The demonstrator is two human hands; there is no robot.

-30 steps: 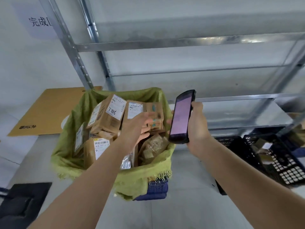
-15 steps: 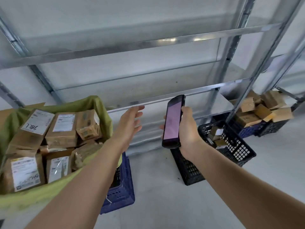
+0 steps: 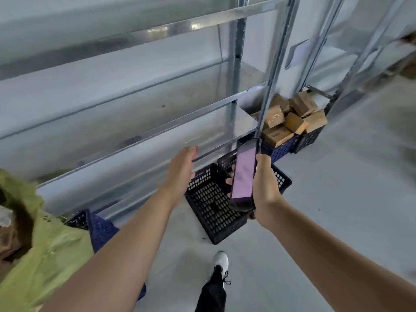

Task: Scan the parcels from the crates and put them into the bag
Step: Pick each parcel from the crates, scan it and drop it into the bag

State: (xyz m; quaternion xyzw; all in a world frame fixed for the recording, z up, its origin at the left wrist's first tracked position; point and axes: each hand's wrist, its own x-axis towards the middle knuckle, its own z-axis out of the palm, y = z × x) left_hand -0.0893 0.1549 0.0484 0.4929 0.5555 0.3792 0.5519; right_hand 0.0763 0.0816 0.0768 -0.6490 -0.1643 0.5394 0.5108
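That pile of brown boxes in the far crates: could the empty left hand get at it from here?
Probably not yet. The left hand is open over the near black crate, while the brown boxes sit farther off, partly behind a shelf post. A few steps closer should do.

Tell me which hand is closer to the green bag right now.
Left. The empty left hand reaches out to the right of the green bag; the right hand, gripping the scanner, is farther right, above the black crate.
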